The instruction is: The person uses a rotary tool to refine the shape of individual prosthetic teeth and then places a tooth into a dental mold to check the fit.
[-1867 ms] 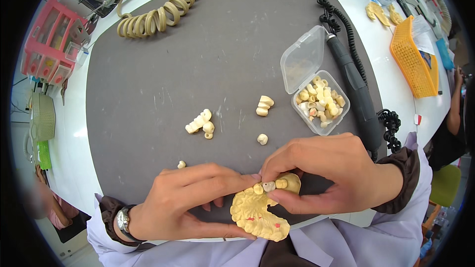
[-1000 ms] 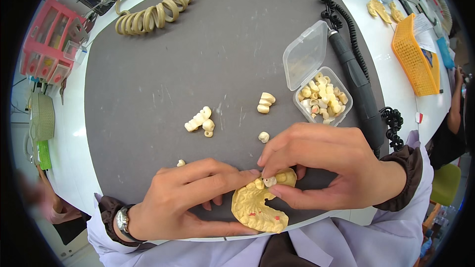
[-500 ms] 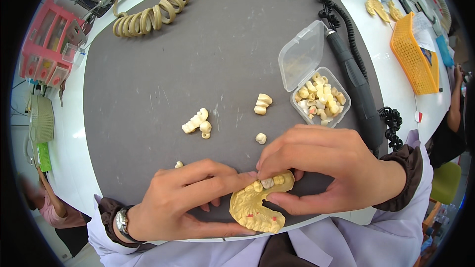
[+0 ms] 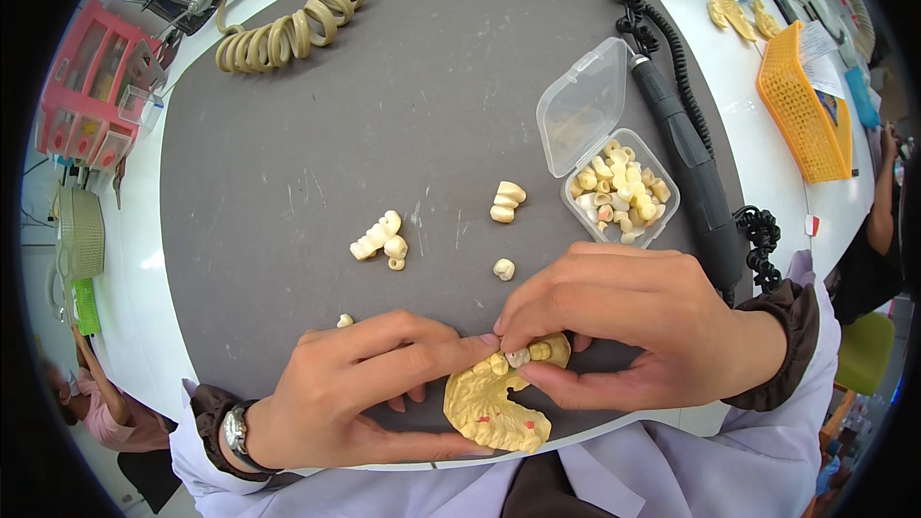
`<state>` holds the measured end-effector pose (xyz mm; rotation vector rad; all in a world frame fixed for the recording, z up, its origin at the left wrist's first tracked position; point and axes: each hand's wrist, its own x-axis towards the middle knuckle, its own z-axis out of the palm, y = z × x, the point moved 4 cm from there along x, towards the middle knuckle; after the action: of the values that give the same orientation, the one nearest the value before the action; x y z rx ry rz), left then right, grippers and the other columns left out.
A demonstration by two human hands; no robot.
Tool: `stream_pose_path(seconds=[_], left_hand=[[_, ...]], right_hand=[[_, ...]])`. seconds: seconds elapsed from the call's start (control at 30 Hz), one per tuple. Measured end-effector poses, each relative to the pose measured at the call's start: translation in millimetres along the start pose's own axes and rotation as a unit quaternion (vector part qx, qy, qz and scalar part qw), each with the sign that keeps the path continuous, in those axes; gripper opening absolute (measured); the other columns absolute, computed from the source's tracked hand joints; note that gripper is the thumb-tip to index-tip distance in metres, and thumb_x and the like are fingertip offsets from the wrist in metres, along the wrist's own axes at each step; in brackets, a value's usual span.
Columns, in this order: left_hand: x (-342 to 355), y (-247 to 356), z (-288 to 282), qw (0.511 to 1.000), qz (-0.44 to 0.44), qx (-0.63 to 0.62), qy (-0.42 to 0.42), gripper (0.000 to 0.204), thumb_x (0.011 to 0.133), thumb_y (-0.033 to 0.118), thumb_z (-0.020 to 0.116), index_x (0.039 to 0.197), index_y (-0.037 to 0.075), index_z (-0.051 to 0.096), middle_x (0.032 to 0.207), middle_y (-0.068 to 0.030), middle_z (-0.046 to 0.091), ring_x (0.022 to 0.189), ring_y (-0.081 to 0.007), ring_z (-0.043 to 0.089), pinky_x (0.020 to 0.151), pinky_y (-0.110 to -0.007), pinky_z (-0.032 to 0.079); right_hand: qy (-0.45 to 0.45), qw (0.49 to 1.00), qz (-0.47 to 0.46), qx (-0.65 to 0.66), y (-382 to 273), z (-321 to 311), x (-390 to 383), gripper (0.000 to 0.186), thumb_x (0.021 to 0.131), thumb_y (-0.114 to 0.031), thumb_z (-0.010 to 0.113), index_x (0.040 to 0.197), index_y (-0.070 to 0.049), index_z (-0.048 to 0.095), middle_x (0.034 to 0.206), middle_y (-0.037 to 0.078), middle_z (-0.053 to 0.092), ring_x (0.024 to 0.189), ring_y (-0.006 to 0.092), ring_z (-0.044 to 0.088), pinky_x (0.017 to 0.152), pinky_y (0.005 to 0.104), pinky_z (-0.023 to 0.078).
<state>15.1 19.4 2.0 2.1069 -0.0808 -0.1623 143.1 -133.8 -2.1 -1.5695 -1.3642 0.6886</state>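
A yellow plaster dental cast (image 4: 470,407), shaped like a horseshoe with small red marks, is steadied near the mat's front edge. My left hand (image 4: 350,388) grips its left side, thumb along the near edge and index finger at the far edge. From the right, my right hand (image 4: 633,326) pinches a greyish-white dental crown (image 4: 518,358) seated in the cast's tooth row, index fingertip on the far side and thumb on the inner side. Beyond the hands lie a single loose crown (image 4: 504,270), a joined crown piece (image 4: 507,201) and a cluster of crown pieces (image 4: 381,241).
An open clear plastic box (image 4: 675,206) full of crowns stands right of centre, beside a black handpiece (image 4: 686,149) with a coiled cord. A beige coiled hose (image 4: 307,24) lies far left. On the right is a yellow basket (image 4: 796,115); other people sit at both sides.
My right thumb has moved slightly up, closer to the greyish-white crown. My left hand keeps its hold on the cast, and the loose pieces stay put.
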Motion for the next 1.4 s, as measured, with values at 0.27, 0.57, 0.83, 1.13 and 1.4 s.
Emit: stream_pose_path(seconds=[0.27, 0.57, 0.83, 1.13, 1.4], left_hand=[[0.3, 0.7, 0.0, 1.000, 0.003, 0.006, -0.006, 0.055, 0.071, 0.021, 0.088, 0.121, 0.009, 0.068, 0.097, -0.0018, 0.064, 0.066, -0.0077, 0.061, 0.057, -0.022, 0.055], [0.4, 1.6, -0.9, 1.000, -0.005, -0.004, -0.007, 0.058, 0.071, 0.020, 0.089, 0.123, 0.007, 0.067, 0.099, -0.0024, 0.065, 0.065, -0.0071, 0.059, 0.057, -0.021, 0.053], [0.4, -1.2, -2.1, 0.999, -0.009, -0.030, -0.017, 0.064, 0.071, 0.021, 0.089, 0.127, 0.005, 0.064, 0.098, -0.0037, 0.065, 0.065, -0.0072, 0.058, 0.057, -0.021, 0.051], [0.4, -3.5, -2.7, 0.999, -0.009, -0.029, -0.024, 0.067, 0.070, 0.021, 0.090, 0.129, 0.005, 0.063, 0.098, -0.0041, 0.064, 0.066, -0.0079, 0.058, 0.058, -0.022, 0.051], [1.2, -4.2, -1.6, 0.999, -0.003, -0.032, -0.018, 0.065, 0.069, 0.021, 0.090, 0.127, 0.005, 0.065, 0.099, -0.0045, 0.065, 0.065, -0.0080, 0.058, 0.057, -0.022, 0.051]], right_hand=[[-0.017, 1.000, -0.001, -0.009, -0.2, 1.4, -0.4, 0.022, 0.077, -0.001, 0.078, 0.097, -0.003, 0.069, 0.097, 0.005, 0.070, 0.079, 0.0175, 0.062, 0.059, 0.0257, 0.051], [-0.027, 0.997, -0.004, -0.069, -2.5, 1.7, -2.6, 0.030, 0.076, -0.007, 0.080, 0.102, -0.004, 0.067, 0.099, 0.005, 0.068, 0.081, 0.0217, 0.063, 0.068, 0.0306, 0.052], [-0.033, 0.997, -0.006, -0.076, -5.0, 0.9, -2.3, 0.034, 0.076, -0.011, 0.081, 0.105, -0.002, 0.066, 0.098, 0.007, 0.067, 0.082, 0.0232, 0.063, 0.071, 0.0317, 0.052], [-0.025, 0.996, -0.011, -0.080, -4.7, 1.3, -2.9, 0.032, 0.078, -0.010, 0.079, 0.105, -0.002, 0.065, 0.099, 0.007, 0.067, 0.082, 0.0231, 0.063, 0.071, 0.0315, 0.052], [-0.028, 0.996, -0.017, -0.082, -3.2, 1.4, -3.8, 0.030, 0.079, -0.007, 0.077, 0.105, -0.002, 0.065, 0.100, 0.006, 0.067, 0.082, 0.0234, 0.062, 0.070, 0.0314, 0.052]])
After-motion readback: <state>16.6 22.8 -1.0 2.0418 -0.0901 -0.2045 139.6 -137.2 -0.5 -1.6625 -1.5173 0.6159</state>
